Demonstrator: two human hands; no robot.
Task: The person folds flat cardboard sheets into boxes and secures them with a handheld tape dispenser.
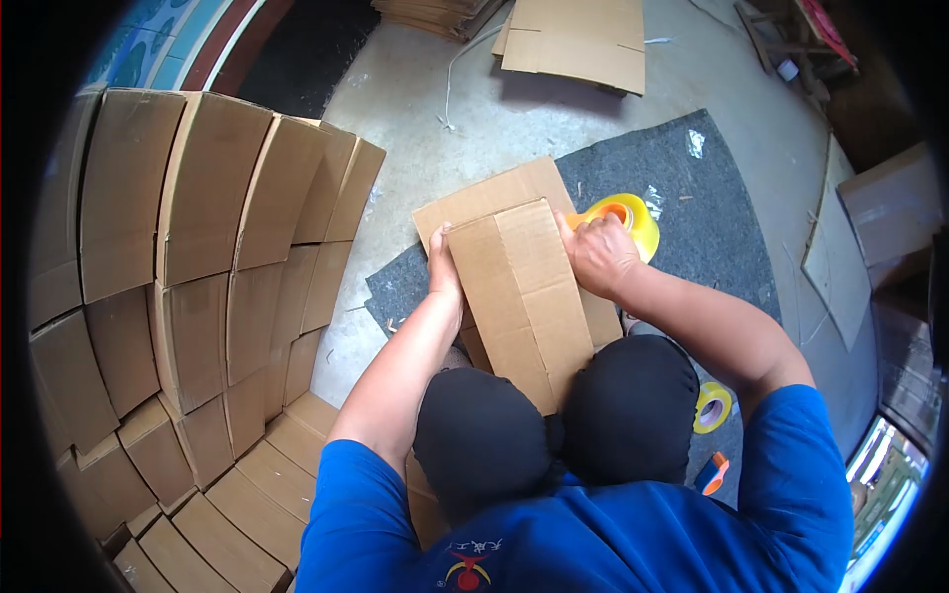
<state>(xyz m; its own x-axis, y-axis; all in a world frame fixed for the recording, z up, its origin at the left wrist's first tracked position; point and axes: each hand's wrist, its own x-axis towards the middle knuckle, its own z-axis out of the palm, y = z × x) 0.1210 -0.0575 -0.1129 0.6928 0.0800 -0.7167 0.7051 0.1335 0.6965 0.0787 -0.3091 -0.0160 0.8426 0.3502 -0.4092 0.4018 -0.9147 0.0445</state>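
A closed cardboard box (519, 296) stands between my knees, its long top seam running toward me. My left hand (443, 263) grips the box's left side near the far corner, thumb up at the edge. On the far right side of the box is my right hand (603, 255), wrapped around a tape dispenser with an orange core and a large yellow tape roll (646, 227). The roll sits just beyond my knuckles. Behind and under the box shows another piece of cardboard (494, 188).
Stacked cardboard boxes (213, 188) form a wall at the left. A dark mat (727, 227) covers the floor. Near my right knee lie a second tape roll (712, 407) and an orange-and-blue tool (712, 474). Flat cardboard sheets (578, 44) lie at the far side.
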